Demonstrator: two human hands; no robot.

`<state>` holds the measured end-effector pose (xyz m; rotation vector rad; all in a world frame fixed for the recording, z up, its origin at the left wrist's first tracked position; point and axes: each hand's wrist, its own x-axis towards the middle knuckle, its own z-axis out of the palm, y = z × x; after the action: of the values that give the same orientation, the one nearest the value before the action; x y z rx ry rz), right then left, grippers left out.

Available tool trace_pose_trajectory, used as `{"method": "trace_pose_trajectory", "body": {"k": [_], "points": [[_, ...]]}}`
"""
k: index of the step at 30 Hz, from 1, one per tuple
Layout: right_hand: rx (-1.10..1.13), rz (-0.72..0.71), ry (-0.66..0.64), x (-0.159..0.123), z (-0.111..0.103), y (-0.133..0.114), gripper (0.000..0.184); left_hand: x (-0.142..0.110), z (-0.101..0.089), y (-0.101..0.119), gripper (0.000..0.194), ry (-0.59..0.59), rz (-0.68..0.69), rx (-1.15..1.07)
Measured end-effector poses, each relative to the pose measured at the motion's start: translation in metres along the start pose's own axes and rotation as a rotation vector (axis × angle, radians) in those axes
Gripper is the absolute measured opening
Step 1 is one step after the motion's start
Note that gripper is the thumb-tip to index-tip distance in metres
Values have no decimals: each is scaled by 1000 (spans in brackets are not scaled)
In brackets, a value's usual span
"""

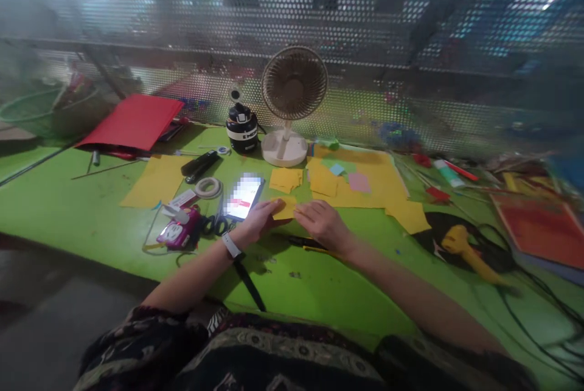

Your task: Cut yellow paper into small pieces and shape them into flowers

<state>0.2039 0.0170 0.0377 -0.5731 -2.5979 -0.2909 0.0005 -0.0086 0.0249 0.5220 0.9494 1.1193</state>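
Between my two hands, just above the green table, is a small piece of yellow paper (285,208). My left hand (259,221) pinches its left side, thumb on top. At the right edge my right hand (323,227) has its fingers closed on the same piece. Beneath the right hand lies a black and yellow cutter-like tool (306,243), partly covered. A lit phone (244,197) rests beside the left hand. Behind the hands are small yellow paper pieces (286,179), with another yellow stack (323,183) to their right.
Nearby on the left are black scissors (214,225), a tape roll (208,188), a stapler (199,164) and a pink device (179,230). A fan (294,84) and a black jug (243,129) stand behind. On the right lies a yellow glue gun (465,251) with cables.
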Motion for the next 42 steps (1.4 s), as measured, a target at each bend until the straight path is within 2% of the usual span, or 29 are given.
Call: {"method": "trace_pose_trajectory", "body": {"k": [3, 7, 9, 12, 18, 21, 26, 32, 37, 39, 42], "points": [[142, 163, 136, -4, 0, -17, 17, -8, 4, 1, 9, -59, -19, 21], [414, 601, 278, -5, 0, -35, 20, -14, 9, 0, 15, -171, -95, 10], [593, 761, 283, -5, -1, -41, 27, -14, 10, -2, 28, -220, -99, -19], [817, 882, 251, -5, -1, -43, 35, -14, 8, -5, 44, -291, -61, 14], [821, 871, 238, -8, 0, -45, 37, -15, 6, -7, 46, -360, 41, 293], [916, 887, 232, -11, 0, -48, 36, -13, 4, -8, 46, -387, 32, 330], [1016, 927, 267, -12, 3, -52, 36, -12, 3, -9, 45, -351, -8, 344], [947, 932, 288, -16, 6, -50, 37, -15, 11, -9, 48, -375, -35, 334], [844, 888, 214, -19, 10, -49, 38, -13, -5, -9, 40, -446, -45, 493], [849, 849, 163, -20, 13, -51, 39, -12, -12, -9, 39, -467, -58, 487], [867, 819, 128, -20, 15, -54, 37, -11, -18, -13, 41, -430, -79, 433]]}}
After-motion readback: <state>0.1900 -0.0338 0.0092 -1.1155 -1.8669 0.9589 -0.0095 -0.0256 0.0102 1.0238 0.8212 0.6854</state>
